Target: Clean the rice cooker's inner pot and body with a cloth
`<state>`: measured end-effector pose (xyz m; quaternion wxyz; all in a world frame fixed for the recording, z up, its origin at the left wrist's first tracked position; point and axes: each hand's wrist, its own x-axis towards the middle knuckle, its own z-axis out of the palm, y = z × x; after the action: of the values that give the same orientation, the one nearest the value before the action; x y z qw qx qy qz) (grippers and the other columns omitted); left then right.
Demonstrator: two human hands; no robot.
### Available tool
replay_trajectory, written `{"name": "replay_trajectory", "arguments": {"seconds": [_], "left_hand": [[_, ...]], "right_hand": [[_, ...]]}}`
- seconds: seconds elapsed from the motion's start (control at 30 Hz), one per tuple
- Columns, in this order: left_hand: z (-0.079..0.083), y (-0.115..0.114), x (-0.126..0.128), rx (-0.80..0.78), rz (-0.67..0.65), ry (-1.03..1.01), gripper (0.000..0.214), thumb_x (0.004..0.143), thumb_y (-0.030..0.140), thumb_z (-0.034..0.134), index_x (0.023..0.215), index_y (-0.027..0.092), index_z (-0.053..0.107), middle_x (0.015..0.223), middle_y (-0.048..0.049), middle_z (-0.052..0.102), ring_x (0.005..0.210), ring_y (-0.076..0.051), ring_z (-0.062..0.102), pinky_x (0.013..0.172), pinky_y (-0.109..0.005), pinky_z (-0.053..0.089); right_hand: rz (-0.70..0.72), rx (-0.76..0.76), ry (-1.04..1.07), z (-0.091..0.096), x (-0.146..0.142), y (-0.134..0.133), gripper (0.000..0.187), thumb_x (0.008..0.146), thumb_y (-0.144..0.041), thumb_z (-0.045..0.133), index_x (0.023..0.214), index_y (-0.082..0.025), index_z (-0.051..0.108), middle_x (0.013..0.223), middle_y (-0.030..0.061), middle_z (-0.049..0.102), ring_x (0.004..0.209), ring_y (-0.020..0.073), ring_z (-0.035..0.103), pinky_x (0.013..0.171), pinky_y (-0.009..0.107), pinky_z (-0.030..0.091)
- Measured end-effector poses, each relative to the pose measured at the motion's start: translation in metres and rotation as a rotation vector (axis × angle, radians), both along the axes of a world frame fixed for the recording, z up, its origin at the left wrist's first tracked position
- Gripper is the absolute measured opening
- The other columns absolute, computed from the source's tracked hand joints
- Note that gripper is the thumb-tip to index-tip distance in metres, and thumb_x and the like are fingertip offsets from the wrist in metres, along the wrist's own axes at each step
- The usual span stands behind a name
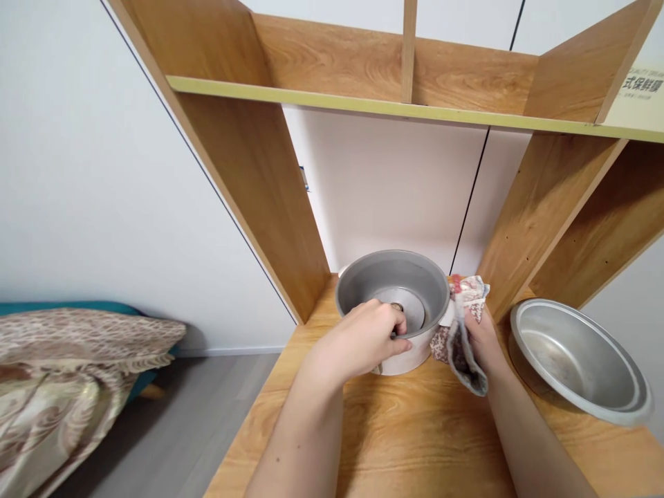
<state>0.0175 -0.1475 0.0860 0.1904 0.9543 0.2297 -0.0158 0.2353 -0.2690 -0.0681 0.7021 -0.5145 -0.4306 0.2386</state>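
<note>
A rice cooker body [393, 268] with a grey inside and a pale outer wall stands on the wooden desktop. Its heating plate [412, 308] shows at the bottom. My left hand [371, 330] curls over the near left rim, closed on it, with some fingers hidden below the hand. On the other side, my right hand [483, 337] grips a bunched patterned cloth [459, 339], with a greyish edge hanging down, against the cooker's right wall. Right of that hand, the metal inner pot [575, 353] rests on the desktop, tilted and with stains on its bottom.
Wooden side panels [254, 187] and a shelf [353, 98] frame the space around the cooker. A white wall [394, 187] stands behind. A box with printed writing [642, 90] sits at upper right. At left, a patterned fringed cover [77, 387] lies over teal furniture above the grey floor [218, 408].
</note>
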Motion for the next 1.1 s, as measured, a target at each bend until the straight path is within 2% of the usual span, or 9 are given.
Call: {"name": "replay_trajectory", "arguments": {"seconds": [0.17, 0.3, 0.37, 0.47, 0.53, 0.63, 0.73, 0.87, 1.1], "left_hand": [[-0.001, 0.001, -0.001, -0.043, 0.017, -0.002, 0.012, 0.087, 0.030, 0.071, 0.078, 0.023, 0.069, 0.071, 0.0011, 0.067, 0.072, -0.018, 0.058, 0.064, -0.031, 0.034], [0.000, 0.002, -0.002, -0.066, 0.012, 0.006, 0.010, 0.085, 0.030, 0.071, 0.079, 0.023, 0.069, 0.069, 0.0019, 0.066, 0.070, -0.017, 0.058, 0.064, -0.031, 0.034], [0.000, 0.002, -0.003, -0.056, 0.008, 0.014, 0.007, 0.084, 0.029, 0.071, 0.080, 0.024, 0.070, 0.069, 0.0017, 0.066, 0.071, -0.018, 0.059, 0.063, -0.031, 0.034], [0.000, 0.003, -0.003, -0.013, 0.003, 0.002, 0.011, 0.083, 0.028, 0.072, 0.075, 0.023, 0.067, 0.069, 0.0009, 0.065, 0.069, -0.017, 0.058, 0.062, -0.031, 0.033], [-0.001, 0.002, -0.003, 0.032, -0.024, -0.038, 0.018, 0.084, 0.027, 0.071, 0.070, 0.021, 0.062, 0.068, 0.0009, 0.063, 0.064, -0.015, 0.054, 0.060, -0.031, 0.031], [-0.001, 0.001, -0.003, 0.077, -0.075, -0.075, 0.023, 0.082, 0.015, 0.064, 0.063, 0.021, 0.053, 0.061, 0.0021, 0.055, 0.056, -0.013, 0.042, 0.057, -0.031, 0.027], [0.001, -0.001, -0.004, 0.093, -0.083, -0.052, 0.029, 0.079, 0.007, 0.057, 0.057, 0.021, 0.045, 0.055, 0.0025, 0.047, 0.054, -0.013, 0.035, 0.057, -0.033, 0.025], [0.005, -0.002, -0.004, 0.082, -0.046, -0.029, 0.035, 0.079, 0.010, 0.062, 0.053, 0.021, 0.041, 0.053, 0.0033, 0.043, 0.052, -0.013, 0.033, 0.057, -0.032, 0.025], [0.005, -0.004, -0.003, 0.057, 0.001, 0.006, 0.030, 0.081, 0.020, 0.070, 0.060, 0.021, 0.049, 0.057, 0.0034, 0.052, 0.053, -0.013, 0.041, 0.057, -0.031, 0.026]], "right_hand": [[-0.540, -0.083, 0.135, 0.015, -0.008, 0.002, 0.059, 0.082, -0.060, 0.078, 0.120, -0.015, 0.073, 0.114, 0.0128, 0.080, 0.105, 0.0304, 0.074, 0.097, 0.046, 0.056], [-0.812, 0.010, -0.136, 0.050, -0.017, -0.012, 0.051, 0.092, -0.052, 0.070, 0.128, -0.016, 0.072, 0.125, 0.0136, 0.077, 0.118, 0.0305, 0.071, 0.105, 0.046, 0.053], [-0.770, 0.025, -0.400, 0.067, -0.028, -0.017, 0.041, 0.094, -0.046, 0.069, 0.123, -0.018, 0.074, 0.126, 0.0134, 0.077, 0.119, 0.0302, 0.071, 0.104, 0.044, 0.055], [-0.421, 0.003, -0.827, 0.083, -0.046, -0.018, 0.032, 0.098, -0.039, 0.065, 0.124, -0.022, 0.074, 0.128, 0.0110, 0.076, 0.117, 0.0277, 0.072, 0.101, 0.042, 0.057], [-0.268, 0.033, -1.057, 0.085, -0.057, -0.015, 0.036, 0.098, -0.037, 0.064, 0.130, -0.021, 0.071, 0.130, 0.0118, 0.076, 0.119, 0.0286, 0.071, 0.105, 0.045, 0.057], [-0.200, 0.088, -1.291, 0.082, -0.068, -0.012, 0.044, 0.095, -0.023, 0.060, 0.137, -0.015, 0.066, 0.134, 0.0146, 0.074, 0.125, 0.0299, 0.069, 0.112, 0.050, 0.055], [-0.193, 0.096, -1.406, 0.078, -0.071, -0.014, 0.054, 0.087, -0.010, 0.054, 0.140, -0.011, 0.065, 0.136, 0.0161, 0.073, 0.129, 0.0298, 0.068, 0.116, 0.050, 0.054], [-0.203, 0.080, -1.449, 0.075, -0.059, -0.019, 0.063, 0.086, -0.005, 0.052, 0.148, -0.015, 0.061, 0.144, 0.0131, 0.069, 0.138, 0.0277, 0.063, 0.120, 0.049, 0.052], [-0.260, 0.037, -1.479, 0.073, -0.037, -0.021, 0.059, 0.086, -0.004, 0.054, 0.144, -0.009, 0.062, 0.146, 0.0173, 0.067, 0.140, 0.0310, 0.061, 0.119, 0.051, 0.053]]}}
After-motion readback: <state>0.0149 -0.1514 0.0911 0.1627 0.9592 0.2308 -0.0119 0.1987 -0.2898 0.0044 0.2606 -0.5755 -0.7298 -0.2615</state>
